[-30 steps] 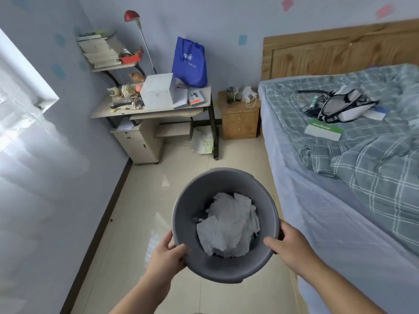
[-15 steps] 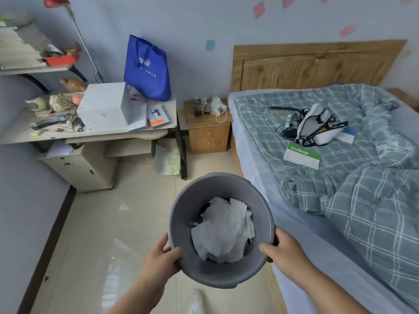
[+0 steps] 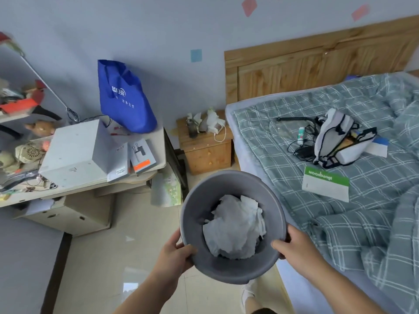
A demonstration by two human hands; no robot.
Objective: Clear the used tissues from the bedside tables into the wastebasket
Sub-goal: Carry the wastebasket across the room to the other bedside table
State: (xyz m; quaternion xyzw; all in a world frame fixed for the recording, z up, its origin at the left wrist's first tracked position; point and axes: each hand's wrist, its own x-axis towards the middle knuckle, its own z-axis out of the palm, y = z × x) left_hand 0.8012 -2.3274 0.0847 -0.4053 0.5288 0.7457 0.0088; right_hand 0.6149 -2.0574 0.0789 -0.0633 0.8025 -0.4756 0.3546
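I carry a round grey wastebasket [image 3: 229, 184] in front of me above the floor. My left hand [image 3: 175, 254] grips its near-left rim and my right hand [image 3: 294, 248] grips its near-right rim. Crumpled white tissues [image 3: 235, 226] fill the bottom of the basket. Ahead, a small wooden bedside table [image 3: 205, 152] stands between the desk and the bed. On its top lie more crumpled tissues [image 3: 212, 121] beside a small dark bottle and a white cable.
A cluttered desk [image 3: 90, 184] with a white box and a blue bag [image 3: 123, 98] stands on the left. The bed [image 3: 340, 177] with a plaid quilt, a white bag and a green-white envelope runs along the right. Tiled floor leads toward the bedside table.
I have walked toward the bedside table with the basket in both hands. The desk, the table and the bed have grown larger and the view has swung to the right.
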